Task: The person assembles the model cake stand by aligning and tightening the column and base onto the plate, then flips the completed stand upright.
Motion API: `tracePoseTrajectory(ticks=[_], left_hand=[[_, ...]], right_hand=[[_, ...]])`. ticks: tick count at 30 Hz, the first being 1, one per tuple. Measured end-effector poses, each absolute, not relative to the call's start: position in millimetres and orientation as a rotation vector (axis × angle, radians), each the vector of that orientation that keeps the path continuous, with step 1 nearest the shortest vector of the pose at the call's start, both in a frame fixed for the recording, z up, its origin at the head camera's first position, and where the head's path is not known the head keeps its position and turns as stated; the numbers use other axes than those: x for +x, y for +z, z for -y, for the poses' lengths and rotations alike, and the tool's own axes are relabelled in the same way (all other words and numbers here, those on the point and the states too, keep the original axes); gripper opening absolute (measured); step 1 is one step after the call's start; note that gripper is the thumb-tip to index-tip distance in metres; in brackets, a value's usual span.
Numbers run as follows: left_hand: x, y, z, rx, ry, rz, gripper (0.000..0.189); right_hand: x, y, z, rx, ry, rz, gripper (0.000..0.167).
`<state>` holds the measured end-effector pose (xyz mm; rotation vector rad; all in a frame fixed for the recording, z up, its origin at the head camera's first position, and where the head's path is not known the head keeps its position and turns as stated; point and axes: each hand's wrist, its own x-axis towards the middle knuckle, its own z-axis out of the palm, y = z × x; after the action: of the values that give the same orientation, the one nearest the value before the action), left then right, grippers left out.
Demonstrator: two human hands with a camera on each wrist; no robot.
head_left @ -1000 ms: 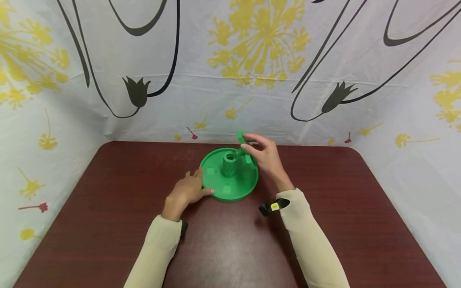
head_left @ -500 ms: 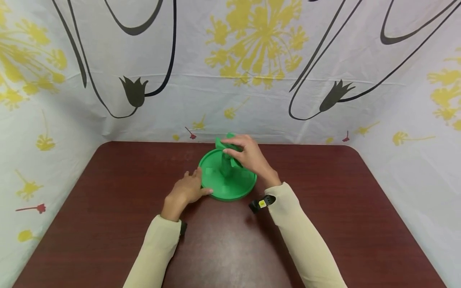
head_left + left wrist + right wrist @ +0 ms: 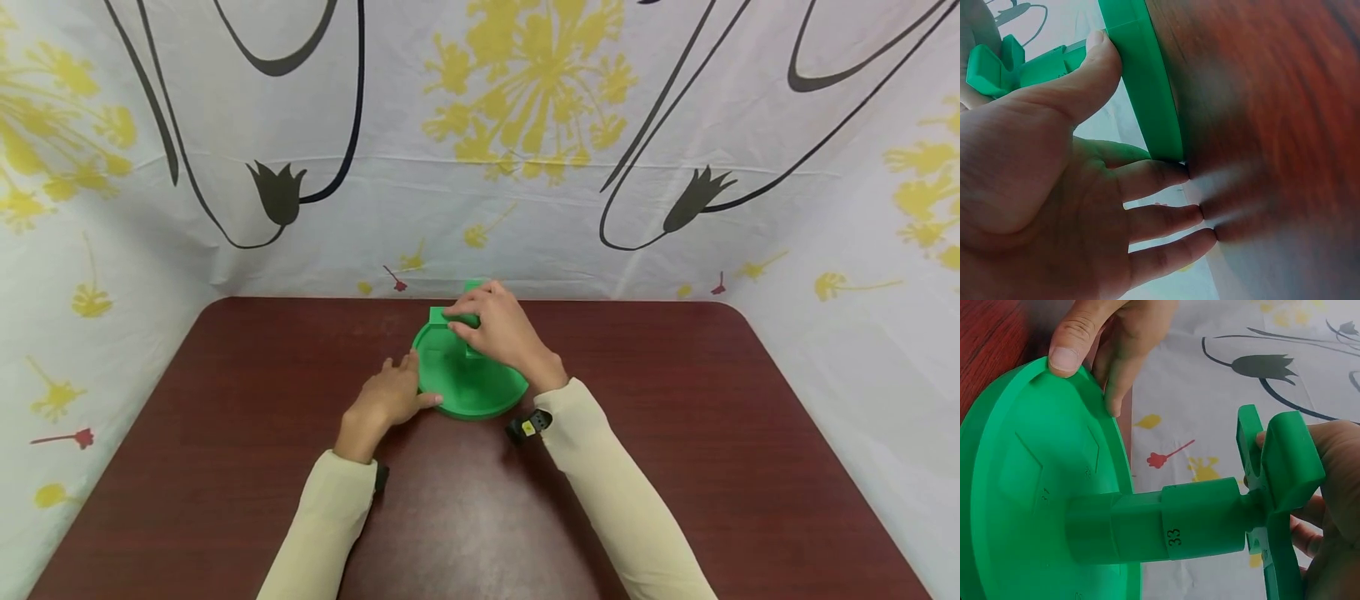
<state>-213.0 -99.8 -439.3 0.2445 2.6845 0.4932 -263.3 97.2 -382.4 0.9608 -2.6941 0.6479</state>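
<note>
**Your right hand (image 3: pixel 502 327) holds the green handle (image 3: pixel 1288 469) at the top of the green post (image 3: pixel 1160 522)**

Nearest you, your pale sleeves (image 3: pixel 318 525) reach forward over the red-brown table (image 3: pixel 187 483), with a black device (image 3: pixel 528 427) at the right wrist. Beyond them, your left hand (image 3: pixel 386 396) is spread wide: the thumb rests on the near left rim of the green dish (image 3: pixel 472 390), and the outstretched fingertips touch the tabletop. The dish lies flat near the table's far edge. From its middle the post, marked 33, stands upright. Above it, your right hand keeps a narrow grip, fingers bent around the handle, whose thin neck meets the post's top end; its arms stick out past your fingers. Behind the table hangs a white cloth (image 3: pixel 420 179) printed with yellow flowers (image 3: pixel 542 79) and dark tulips (image 3: pixel 277 193).
</note>
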Motion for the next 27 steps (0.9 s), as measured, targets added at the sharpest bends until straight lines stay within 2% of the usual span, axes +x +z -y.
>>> tracePoseTrajectory(ticks=[5, 16, 27], left_hand=[[-212, -438, 100, 0.245, 0.497, -2.685, 0.094], [-210, -438, 99, 0.231, 0.500, -2.692, 0.093], [-210, -437, 99, 0.244, 0.522, -2.705, 0.092]], right_hand=[[-263, -383, -103, 0.881, 0.844, 2.607, 0.025], [-253, -405, -148, 0.398, 1.390, 2.581, 0.030], [-244, -400, -157, 0.423, 1.500, 2.562, 0.023]])
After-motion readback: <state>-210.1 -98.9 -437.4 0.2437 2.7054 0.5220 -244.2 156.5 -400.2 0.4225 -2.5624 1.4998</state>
